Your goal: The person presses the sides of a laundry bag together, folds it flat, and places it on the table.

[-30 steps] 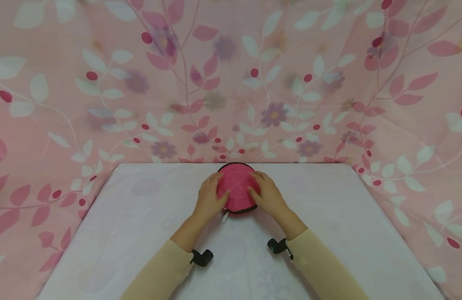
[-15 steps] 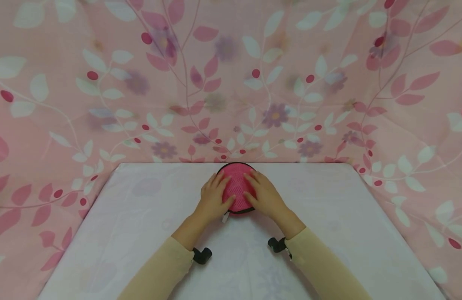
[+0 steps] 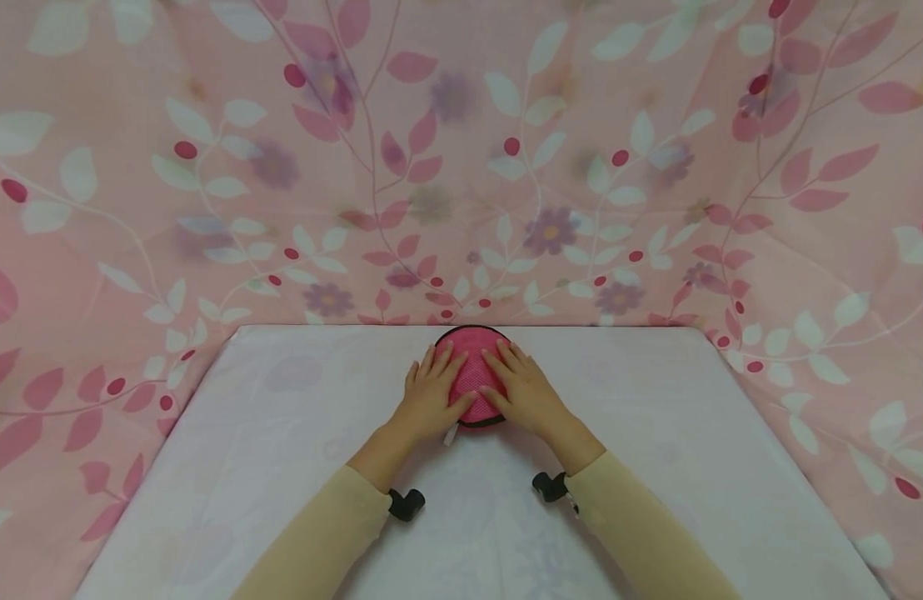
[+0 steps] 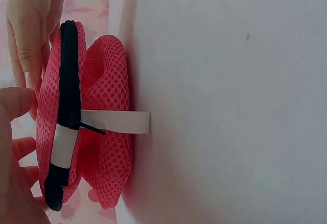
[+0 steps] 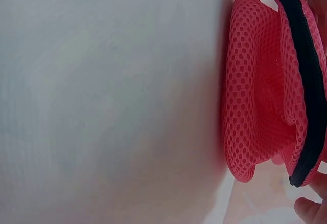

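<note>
A round pink mesh laundry bag [image 3: 473, 367] with a black zipper [image 4: 69, 81] around its rim stands near the table's far edge. Its lower part is folded inward against the cloth, as both wrist views show. A white fabric loop [image 4: 120, 121] hangs from the zipper side. My left hand [image 3: 428, 400] rests on the bag's left upper side, fingers spread and fairly straight. On the right upper side lies my right hand [image 3: 535, 393], also with fingers spread. Both thumbs come close together on the near part of the top.
A white cloth covers the table [image 3: 281, 433]. Behind it and at both sides hangs a pink curtain [image 3: 461, 167] with leaves and flowers. A small black camera [image 3: 406, 504] is worn on the left wrist, another black camera [image 3: 549, 486] on the right.
Both hands have slid from the bag's sides further over its top, fingers spreading and thumbs moving toward each other. The bag stays in about the same place.
</note>
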### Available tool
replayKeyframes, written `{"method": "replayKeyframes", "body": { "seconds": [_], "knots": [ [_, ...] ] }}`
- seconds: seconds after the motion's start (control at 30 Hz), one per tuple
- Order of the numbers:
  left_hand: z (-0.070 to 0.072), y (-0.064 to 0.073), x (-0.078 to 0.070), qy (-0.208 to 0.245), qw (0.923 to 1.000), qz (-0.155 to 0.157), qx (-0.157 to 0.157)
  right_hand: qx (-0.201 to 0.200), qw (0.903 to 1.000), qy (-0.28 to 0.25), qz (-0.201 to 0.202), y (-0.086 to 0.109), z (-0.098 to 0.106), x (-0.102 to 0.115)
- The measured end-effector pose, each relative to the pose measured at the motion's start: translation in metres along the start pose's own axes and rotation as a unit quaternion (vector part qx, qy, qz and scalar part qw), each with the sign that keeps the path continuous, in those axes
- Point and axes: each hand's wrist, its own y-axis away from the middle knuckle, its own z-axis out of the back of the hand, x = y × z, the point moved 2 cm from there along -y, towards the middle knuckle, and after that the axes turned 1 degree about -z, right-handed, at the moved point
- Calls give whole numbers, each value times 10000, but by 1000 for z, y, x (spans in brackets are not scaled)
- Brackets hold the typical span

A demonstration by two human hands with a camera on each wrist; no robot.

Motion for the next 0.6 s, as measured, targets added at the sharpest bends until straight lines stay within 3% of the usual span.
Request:
{"method": "replayKeyframes", "body": {
  "seconds": [0.6],
  "knots": [
    [-9,-4,8,-79,9988,158,455,501,9986,-109,-105,-4,-12,-10]
  ]
}}
